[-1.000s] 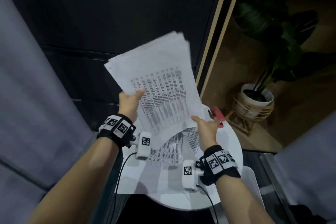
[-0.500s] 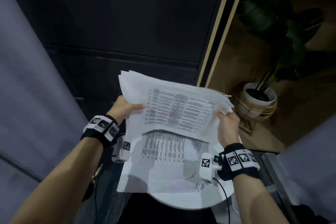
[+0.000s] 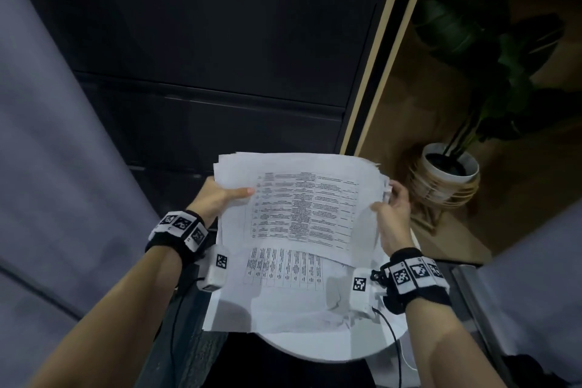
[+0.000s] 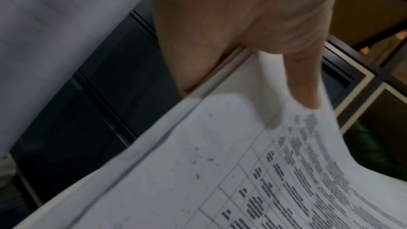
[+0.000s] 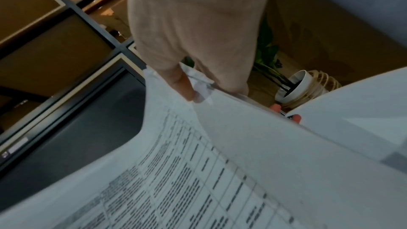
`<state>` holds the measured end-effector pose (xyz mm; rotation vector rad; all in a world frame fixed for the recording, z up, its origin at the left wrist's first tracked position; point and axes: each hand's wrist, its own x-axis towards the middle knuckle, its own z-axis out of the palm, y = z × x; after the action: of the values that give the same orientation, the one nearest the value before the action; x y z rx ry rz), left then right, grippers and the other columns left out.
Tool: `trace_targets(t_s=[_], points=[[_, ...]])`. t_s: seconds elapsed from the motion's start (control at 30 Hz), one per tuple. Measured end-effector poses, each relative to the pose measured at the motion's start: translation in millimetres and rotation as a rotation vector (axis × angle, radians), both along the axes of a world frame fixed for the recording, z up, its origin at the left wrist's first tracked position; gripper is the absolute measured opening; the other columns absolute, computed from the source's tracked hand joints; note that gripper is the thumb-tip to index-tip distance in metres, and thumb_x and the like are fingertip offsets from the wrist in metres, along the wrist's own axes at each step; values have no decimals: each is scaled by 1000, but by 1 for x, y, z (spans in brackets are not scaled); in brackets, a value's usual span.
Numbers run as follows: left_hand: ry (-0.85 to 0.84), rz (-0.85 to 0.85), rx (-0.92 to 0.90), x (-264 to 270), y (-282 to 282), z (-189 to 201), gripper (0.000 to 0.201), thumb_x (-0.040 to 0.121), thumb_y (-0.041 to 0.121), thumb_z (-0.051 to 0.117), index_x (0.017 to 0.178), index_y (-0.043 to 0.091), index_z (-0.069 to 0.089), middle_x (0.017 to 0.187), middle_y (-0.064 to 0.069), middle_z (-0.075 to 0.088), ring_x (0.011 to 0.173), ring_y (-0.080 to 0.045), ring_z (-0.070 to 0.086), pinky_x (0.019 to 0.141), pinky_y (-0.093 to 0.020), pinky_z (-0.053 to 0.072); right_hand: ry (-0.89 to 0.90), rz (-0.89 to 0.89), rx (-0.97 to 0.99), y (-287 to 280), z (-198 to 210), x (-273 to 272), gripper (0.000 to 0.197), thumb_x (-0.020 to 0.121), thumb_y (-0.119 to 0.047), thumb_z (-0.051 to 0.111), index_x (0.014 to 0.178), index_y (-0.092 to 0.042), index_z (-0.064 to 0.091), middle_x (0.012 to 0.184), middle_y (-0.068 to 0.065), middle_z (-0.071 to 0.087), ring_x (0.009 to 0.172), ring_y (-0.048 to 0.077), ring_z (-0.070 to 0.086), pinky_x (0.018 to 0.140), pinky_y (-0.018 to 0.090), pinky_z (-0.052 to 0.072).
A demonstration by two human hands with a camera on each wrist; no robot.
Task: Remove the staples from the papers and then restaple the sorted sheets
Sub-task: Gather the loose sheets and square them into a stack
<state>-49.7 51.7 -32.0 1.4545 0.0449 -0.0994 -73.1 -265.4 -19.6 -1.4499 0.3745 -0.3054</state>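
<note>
Head downward; wrists close on papers (image 3: 302, 201)

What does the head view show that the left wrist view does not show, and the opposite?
Only the head view shows the right hand, the loose sheets lying on the round white table, and the potted plant. Only the left wrist view shows small dark specks on the top page's margin. Both show the left hand gripping the paper stack, thumb on top, and the printed table.

Both forearms raised, left hand (image 3: 217, 195) thumb extended, right hand (image 3: 393, 208) fingers curled, pinching
</note>
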Motion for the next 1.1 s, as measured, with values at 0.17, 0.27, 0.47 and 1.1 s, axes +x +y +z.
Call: trace_targets(t_s=[0.17,0.27,0.47,1.1], points=[[-90,98,-15,2,-9,14,29,73,0,77,100,10,69,98,-3,75,103,-27,68,87,-38,56,-64,-17,-34,5,12,4,49,91,12,47,131,-16,43,120,6,61,96,12,62,75,21,49],[-169,66,-121,3,2,36,33,70,6,80,101,11,70,100,-5,75,97,-24,70,84,-35,58,-143,-23,-13,-3,28,1,53,87,15,49,126,-21,43,110,-4,61,94,8,62,81,28,53],[-50,-33,-23,0,-3,5,56,53,14,91,105,13,69,105,-9,73,100,-27,69,83,-37,58,39,-15,-128,-5,1,-2,56,88,14,48,132,-18,42,124,7,54,92,10,57,86,32,50],[-140,87,190,5,-28,27,6,87,-1,66,92,-4,67,79,0,74,72,-9,70,71,-32,55,-228,-54,-1021,27,31,6,87,73,-7,69,149,-20,28,154,4,27,147,20,13,120,50,-5]])
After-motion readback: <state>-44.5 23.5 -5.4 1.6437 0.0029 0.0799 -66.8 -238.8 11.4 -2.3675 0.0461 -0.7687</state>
